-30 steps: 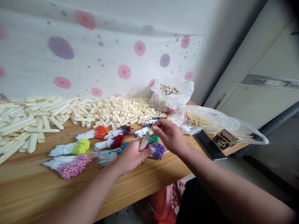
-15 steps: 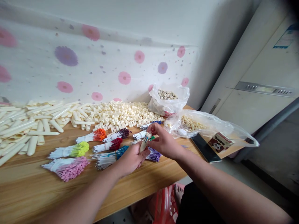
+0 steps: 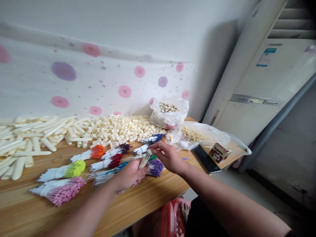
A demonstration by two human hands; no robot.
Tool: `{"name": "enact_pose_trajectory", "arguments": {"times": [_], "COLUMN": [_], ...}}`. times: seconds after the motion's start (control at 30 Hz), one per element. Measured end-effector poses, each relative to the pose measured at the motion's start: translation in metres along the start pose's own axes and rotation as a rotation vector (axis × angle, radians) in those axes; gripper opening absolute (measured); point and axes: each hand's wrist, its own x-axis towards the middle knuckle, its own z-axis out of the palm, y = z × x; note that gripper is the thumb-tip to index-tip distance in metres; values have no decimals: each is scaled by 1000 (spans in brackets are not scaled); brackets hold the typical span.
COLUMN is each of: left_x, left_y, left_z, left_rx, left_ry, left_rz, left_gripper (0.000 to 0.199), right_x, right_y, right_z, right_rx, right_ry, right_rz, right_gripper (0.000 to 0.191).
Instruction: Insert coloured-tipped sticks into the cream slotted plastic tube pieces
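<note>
In my left hand (image 3: pixel 132 174) is a cream multicolour pen barrel (image 3: pixel 145 160), wrapped by the fingers and tilted with its slotted end up. Coloured bits show in the slots at that end. My right hand (image 3: pixel 170 157) has its bent thumb and fingertips closed at the slotted tip; anything small between them is hidden. Around the hands lie bundles of thin refills with coloured ends: purple (image 3: pixel 156 168) under the right hand, red (image 3: pixel 115 161), dark plum (image 3: pixel 124 148), orange (image 3: pixel 96 151), yellow-green (image 3: pixel 75 169), pink (image 3: pixel 66 191) and dark blue (image 3: pixel 157 138). A blue bundle is partly behind the left hand.
Long cream tubes (image 3: pixel 32 144) and a heap of short slotted cream pieces (image 3: pixel 123 128) line the back. Plastic bags of small parts (image 3: pixel 169 113) and pale pieces (image 3: pixel 192 134) stand right, beside a black phone (image 3: pixel 206 158) and small box (image 3: pixel 219 152). A red stool (image 3: pixel 170 217) is below.
The view has shifted, so the table contents sit further left and lower. Both hands stay at the pen barrel, the right fingers still around its slotted end.
</note>
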Motion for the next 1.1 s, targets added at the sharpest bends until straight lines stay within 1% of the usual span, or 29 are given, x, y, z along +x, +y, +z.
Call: {"name": "enact_pose_trajectory", "arguments": {"times": [0.07, 0.13, 0.17, 0.2, 0.23, 0.27, 0.33, 0.37, 0.43, 0.5, 0.57, 0.67, 0.77, 0.87, 0.93, 0.97, 1.03, 1.1], "left_x": [-1, -2, -2, -1, 0, 2, 5, 6, 9, 12, 15, 19, 17, 12, 10, 10, 10, 5], "left_y": [3, 7, 8, 9, 9, 9, 7, 5, -1, -8, -15, -21, -17, -9, -5, -4, 1, 11], "left_z": [-2, -4, -5, -6, -6, -7, -7, -6, -4, -4, -6, -11, -14, -11, -8, -6, -5, -4], "left_rx": [29, 9, -24, -61, -90, -110, -131, -133, -114, -69, -42, -54, -61, -66, -78, -87, -93, -41], "left_ry": [-67, -129, -136, -109, -48, 32, 179, 206, 149, 80, 68, 88, 95, 104, 103, 106, 117, 139], "left_rz": [-15, -8, 4, 22, 39, 54, 69, 73, 70, 66, 57, 40, 6, -22, -23, -21, -8, 49], "left_gripper": [50, 54, 56, 58, 59, 57, 50, 47, 43, 44, 46, 49, 51, 50, 49, 48, 46, 42], "right_x": [-1, -1, 1, 5, 11, 19, 40, 54, 82, 108, 130, 152, 161, 163, 163, 162, 155, 138], "right_y": [-1, 2, 7, 14, 24, 37, 65, 80, 108, 133, 153, 182, 208, 225, 226, 222, 208, 184], "right_z": [-4, -11, -18, -26, -38, -52, -86, -104, -135, -154, -156, -137, -115, -106, -106, -107, -108, -105], "right_rx": [75, 99, 82, 49, 0, -60, -161, -225, -366, -504, -624, -743, -801, -809, -793, -784, -771, -753], "right_ry": [-11, -37, -25, 11, 67, 151, 304, 389, 529, 601, 597, 490, 356, 225, 151, 131, 141, 178], "right_rz": [76, 140, 186, 240, 301, 359, 440, 479, 560, 619, 641, 642, 658, 670, 654, 632, 563, 465], "right_gripper": [13, 12, 12, 13, 14, 17, 28, 32, 37, 35, 29, 23, 25, 27, 23, 21, 21, 23]}}
